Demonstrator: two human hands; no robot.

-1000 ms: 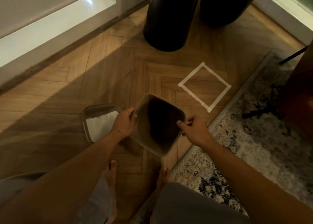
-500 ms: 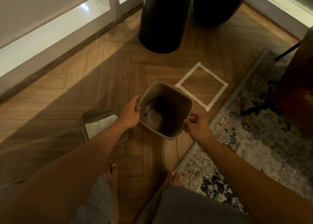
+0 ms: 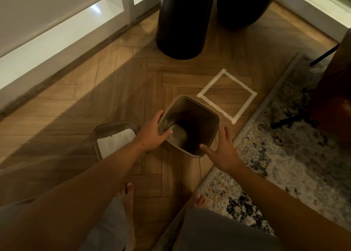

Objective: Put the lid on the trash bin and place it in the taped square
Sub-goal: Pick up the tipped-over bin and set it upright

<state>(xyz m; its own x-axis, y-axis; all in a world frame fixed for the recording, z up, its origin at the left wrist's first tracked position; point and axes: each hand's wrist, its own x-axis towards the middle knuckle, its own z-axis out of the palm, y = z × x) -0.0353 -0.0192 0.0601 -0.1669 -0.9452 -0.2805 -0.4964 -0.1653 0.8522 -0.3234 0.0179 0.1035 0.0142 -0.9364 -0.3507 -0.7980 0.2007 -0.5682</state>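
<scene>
My left hand (image 3: 152,134) grips the trash bin (image 3: 190,125) rim at frame centre to steady it beside the taped square (image 3: 227,95), right hand (image 3: 223,150) spread open, lid (image 3: 114,136) lying left.

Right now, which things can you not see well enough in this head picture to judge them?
- Trash bin: its outer walls and base are hidden by its own rim; the inside is too dark.
- Lid: its right edge is covered by the left hand and forearm.
- Right hand: spread open at the rim; contact cannot be told.
- Black cylinders: tops cut off by the upper edge.
</scene>
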